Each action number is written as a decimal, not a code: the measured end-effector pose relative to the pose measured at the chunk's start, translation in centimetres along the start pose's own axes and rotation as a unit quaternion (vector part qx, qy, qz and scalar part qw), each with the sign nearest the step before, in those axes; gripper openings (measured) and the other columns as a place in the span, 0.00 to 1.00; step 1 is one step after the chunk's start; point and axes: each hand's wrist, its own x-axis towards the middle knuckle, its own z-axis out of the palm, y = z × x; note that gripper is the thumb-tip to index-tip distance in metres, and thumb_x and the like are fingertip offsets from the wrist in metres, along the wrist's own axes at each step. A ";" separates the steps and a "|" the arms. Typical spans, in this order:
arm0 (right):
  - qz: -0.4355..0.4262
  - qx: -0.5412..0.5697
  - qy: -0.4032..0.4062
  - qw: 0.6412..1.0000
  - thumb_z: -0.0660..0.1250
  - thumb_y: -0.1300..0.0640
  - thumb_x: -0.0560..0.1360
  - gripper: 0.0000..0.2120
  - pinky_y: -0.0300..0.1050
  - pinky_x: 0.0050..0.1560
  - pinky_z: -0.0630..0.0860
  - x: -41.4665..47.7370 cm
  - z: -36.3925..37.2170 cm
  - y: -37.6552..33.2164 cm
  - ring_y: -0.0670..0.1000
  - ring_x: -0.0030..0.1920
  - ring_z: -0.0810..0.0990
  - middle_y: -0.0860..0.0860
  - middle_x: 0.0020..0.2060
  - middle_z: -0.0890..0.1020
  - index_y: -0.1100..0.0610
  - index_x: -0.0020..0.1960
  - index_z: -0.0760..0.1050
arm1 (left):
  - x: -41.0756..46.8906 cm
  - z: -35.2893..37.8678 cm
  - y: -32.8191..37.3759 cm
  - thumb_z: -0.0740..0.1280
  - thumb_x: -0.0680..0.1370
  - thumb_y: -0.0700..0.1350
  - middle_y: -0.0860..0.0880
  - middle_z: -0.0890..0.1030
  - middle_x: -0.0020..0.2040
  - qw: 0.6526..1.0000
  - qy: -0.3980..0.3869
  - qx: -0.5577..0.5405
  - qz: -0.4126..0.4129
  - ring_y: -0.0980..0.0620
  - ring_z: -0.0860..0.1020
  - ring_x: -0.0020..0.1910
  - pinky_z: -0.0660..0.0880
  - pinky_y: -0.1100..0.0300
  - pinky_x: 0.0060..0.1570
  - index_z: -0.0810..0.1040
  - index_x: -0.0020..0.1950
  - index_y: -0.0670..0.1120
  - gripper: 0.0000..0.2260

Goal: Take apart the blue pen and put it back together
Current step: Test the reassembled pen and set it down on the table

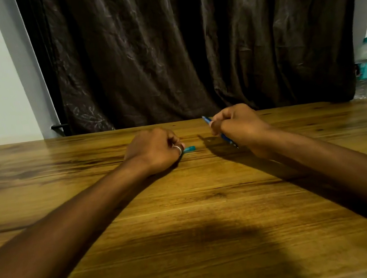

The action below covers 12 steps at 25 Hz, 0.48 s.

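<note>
My right hand (240, 127) is closed around the blue pen body (226, 138), which runs slantwise through the fist; its blue upper end (206, 119) sticks out at the top left and the thin tip pokes out below near the table. My left hand (155, 149), a ring on one finger, rests on the wooden table (201, 208) with fingers curled. A small teal pen piece (189, 149) pokes out from its fingertips, lying at the tabletop. How much of that piece is hidden under the fingers I cannot tell.
A dark curtain (185, 41) hangs right behind the table's far edge. A clear water bottle with a teal cap and label (366, 64) stands at the far right. Both forearms stretch over the table from the near corners.
</note>
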 end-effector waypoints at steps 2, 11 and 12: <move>-0.013 -0.063 -0.013 0.998 0.71 0.56 0.76 0.06 0.48 0.47 0.80 -0.2 0.0 0.0 0.49 0.44 0.83 0.51 0.39 0.86 0.56 0.41 0.84 | -0.1 0.2 0.1 0.68 0.78 0.55 0.60 0.82 0.44 1.000 -0.011 0.021 -0.001 0.59 0.78 0.44 0.73 0.59 0.40 0.84 0.53 0.57 0.08; -0.003 -0.060 -0.075 0.995 0.77 0.62 0.68 0.03 0.43 0.30 0.81 -1.6 1.3 1.0 0.49 0.34 0.86 0.54 0.32 0.86 0.60 0.39 0.84 | 0.0 0.8 1.3 0.73 0.74 0.48 0.55 0.85 0.42 0.999 -0.002 -0.033 -0.007 0.58 0.81 0.43 0.75 0.60 0.37 0.86 0.43 0.49 0.03; -0.014 -0.080 -0.071 0.994 0.78 0.61 0.67 0.03 0.44 0.30 0.82 -1.6 1.3 0.9 0.48 0.34 0.86 0.53 0.32 0.86 0.59 0.38 0.84 | -0.1 0.9 1.4 0.74 0.73 0.47 0.54 0.85 0.40 0.999 0.000 -0.050 -0.014 0.58 0.81 0.41 0.76 0.60 0.38 0.86 0.42 0.49 0.03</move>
